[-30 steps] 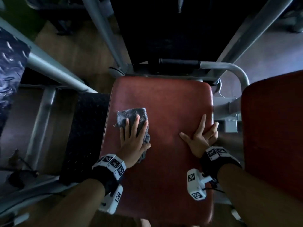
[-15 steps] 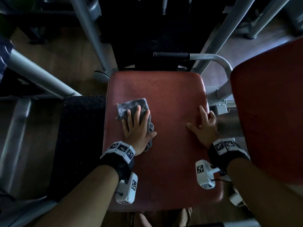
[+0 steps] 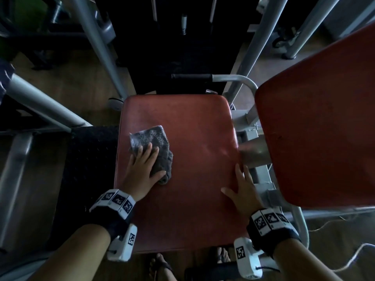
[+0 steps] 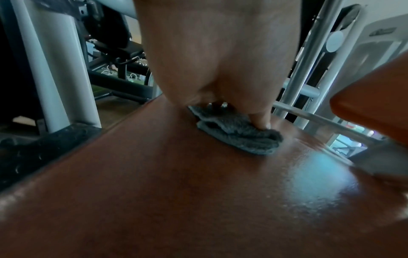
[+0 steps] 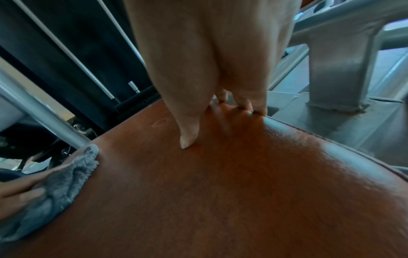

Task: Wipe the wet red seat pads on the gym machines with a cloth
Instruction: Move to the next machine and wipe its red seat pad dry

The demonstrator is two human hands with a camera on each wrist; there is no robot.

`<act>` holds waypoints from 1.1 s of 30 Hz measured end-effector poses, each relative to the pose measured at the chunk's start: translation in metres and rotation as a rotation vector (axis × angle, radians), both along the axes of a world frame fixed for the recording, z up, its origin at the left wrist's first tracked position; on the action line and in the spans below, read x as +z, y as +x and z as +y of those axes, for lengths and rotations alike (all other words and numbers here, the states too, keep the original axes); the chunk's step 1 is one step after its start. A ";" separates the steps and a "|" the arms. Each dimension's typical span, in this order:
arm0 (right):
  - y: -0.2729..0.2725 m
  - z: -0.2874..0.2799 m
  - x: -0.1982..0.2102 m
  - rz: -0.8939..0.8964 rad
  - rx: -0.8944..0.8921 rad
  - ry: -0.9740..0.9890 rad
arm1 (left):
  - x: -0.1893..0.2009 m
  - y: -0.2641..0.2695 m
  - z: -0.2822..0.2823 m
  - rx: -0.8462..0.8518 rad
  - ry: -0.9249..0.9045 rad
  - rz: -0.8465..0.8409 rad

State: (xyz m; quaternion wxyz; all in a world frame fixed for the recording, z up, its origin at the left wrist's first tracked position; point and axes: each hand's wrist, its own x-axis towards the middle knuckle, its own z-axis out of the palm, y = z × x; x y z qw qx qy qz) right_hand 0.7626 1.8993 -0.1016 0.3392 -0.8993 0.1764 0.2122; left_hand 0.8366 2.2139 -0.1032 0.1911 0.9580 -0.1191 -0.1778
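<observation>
A red seat pad (image 3: 192, 138) fills the middle of the head view. On its left part lies a crumpled grey cloth (image 3: 151, 138), and my left hand (image 3: 142, 165) presses flat on it with straight fingers. The left wrist view shows the cloth (image 4: 238, 136) bunched under my thumb, with a wet sheen on the pad (image 4: 318, 176) to its right. My right hand (image 3: 242, 187) rests flat at the pad's right edge, fingers at the rim. In the right wrist view the thumb touches the pad (image 5: 220, 192) and the cloth (image 5: 57, 185) sits at the left.
A second red pad (image 3: 320, 122) stands close on the right. Grey steel frame tubes (image 3: 97, 43) and a black weight stack (image 3: 182, 37) rise behind the seat. A black textured footplate (image 3: 89, 163) lies to the left. My sandalled feet (image 3: 160, 266) show below the seat.
My right hand has slid from the pad's middle right towards its right edge and nearer to me. My left hand with the cloth has stayed on the pad's left part.
</observation>
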 end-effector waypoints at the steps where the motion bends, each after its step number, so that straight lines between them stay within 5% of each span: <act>1: -0.002 -0.001 0.001 0.011 0.010 0.007 | 0.001 -0.001 -0.007 0.014 0.006 0.025; 5: -0.007 -0.009 0.001 -0.011 0.043 0.007 | 0.011 -0.010 -0.038 0.053 -0.033 0.111; 12: -0.004 -0.015 0.002 -0.018 0.012 0.053 | 0.016 -0.042 -0.105 -0.154 0.008 0.149; 15: 0.007 -0.014 0.006 -0.068 -0.065 0.104 | 0.023 -0.045 -0.105 -0.060 -0.166 0.200; 19: 0.018 0.006 0.013 -0.257 0.319 -0.126 | 0.022 -0.052 -0.056 0.133 -0.402 -0.050; 24: 0.044 0.042 0.023 -0.282 0.869 -0.221 | 0.006 -0.070 0.030 0.297 -0.164 -0.178; 28: 0.060 0.052 0.008 -0.190 0.947 -0.274 | -0.002 -0.095 0.047 0.387 -0.237 -0.001; 33: 0.058 0.046 0.005 -0.243 0.821 -0.430 | -0.002 -0.108 0.038 0.391 -0.202 0.093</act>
